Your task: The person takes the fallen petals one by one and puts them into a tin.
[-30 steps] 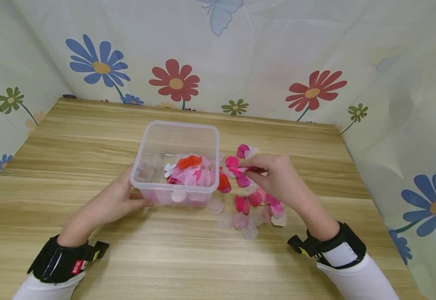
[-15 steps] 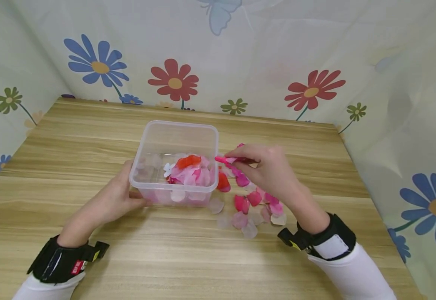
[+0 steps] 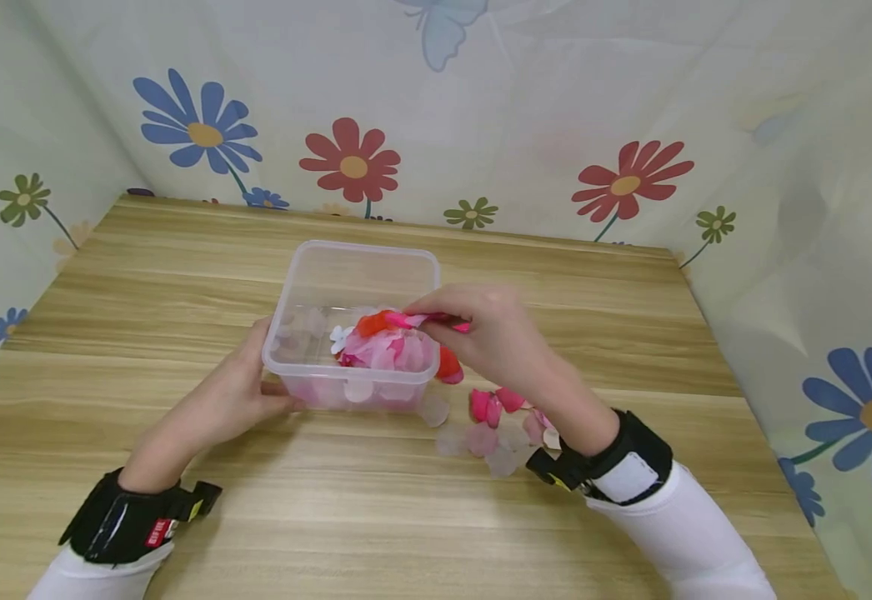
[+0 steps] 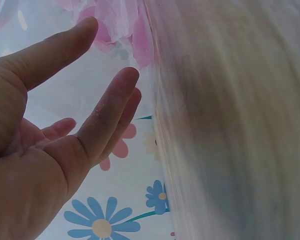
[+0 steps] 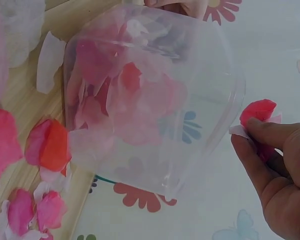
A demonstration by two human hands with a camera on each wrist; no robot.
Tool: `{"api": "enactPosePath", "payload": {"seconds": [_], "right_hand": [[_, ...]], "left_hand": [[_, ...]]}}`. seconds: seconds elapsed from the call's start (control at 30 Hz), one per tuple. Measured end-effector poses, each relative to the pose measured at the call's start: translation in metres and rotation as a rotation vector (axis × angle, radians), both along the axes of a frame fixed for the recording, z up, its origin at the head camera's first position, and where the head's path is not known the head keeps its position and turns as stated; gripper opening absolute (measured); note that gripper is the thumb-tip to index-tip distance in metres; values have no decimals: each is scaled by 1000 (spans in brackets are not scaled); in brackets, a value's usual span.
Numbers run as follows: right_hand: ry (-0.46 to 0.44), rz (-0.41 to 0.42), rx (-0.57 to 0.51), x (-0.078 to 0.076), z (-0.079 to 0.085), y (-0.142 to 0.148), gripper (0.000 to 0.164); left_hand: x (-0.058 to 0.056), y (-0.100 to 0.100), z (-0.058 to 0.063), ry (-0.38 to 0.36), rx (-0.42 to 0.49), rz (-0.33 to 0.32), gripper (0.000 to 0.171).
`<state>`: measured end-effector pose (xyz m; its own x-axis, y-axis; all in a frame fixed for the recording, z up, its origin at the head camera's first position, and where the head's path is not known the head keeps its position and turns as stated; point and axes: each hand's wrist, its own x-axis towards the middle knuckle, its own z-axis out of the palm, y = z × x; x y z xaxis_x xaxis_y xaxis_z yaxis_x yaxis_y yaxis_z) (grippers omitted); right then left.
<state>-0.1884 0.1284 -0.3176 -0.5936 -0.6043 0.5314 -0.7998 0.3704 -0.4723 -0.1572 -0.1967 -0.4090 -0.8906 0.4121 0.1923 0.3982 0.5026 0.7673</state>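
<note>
A clear plastic box (image 3: 277, 367) stands on the table, with pink, red and white flower petals (image 3: 383, 350) heaped inside. At its left side rests my left hand (image 3: 229, 393); in the left wrist view that hand (image 4: 50, 165) has its thumb and fingers extended along the wall. Over the box's right rim, my right hand (image 3: 492, 337) pinches several petals. The right wrist view shows these pinched petals (image 5: 260, 110), bright pink and whitish, between thumb and fingertips above the box opening. Loose petals (image 3: 484, 407) lie right of the box, some hidden under my right forearm.
The wooden table (image 3: 316, 517) ends at a flowered cloth backdrop (image 3: 511, 108) behind and at both sides. A red-orange petal (image 3: 448, 367) lies close against the box's right wall. Both wrists wear black straps (image 3: 124, 517).
My right hand has picked up bright pink petals from the pile and carried them left, over the box's rim. The left hand and the box have stayed put.
</note>
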Motion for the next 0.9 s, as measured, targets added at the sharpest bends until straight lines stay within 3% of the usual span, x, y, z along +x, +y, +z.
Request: {"api": "enactPosePath", "payload": {"seconds": [0.37,0.6,0.9], "right_hand": [[-24,78,61,-3,-5,-20,26],[-20,34,124,-3,-7,-27,24],[-82,-17,163,-6,-7,-28,27]], "left_hand": [[-1,0,0,-33,13,-12,102],[-1,0,-1,-49,22,-20,99],[-1,0,-1,-58,24,-22,101]]}}
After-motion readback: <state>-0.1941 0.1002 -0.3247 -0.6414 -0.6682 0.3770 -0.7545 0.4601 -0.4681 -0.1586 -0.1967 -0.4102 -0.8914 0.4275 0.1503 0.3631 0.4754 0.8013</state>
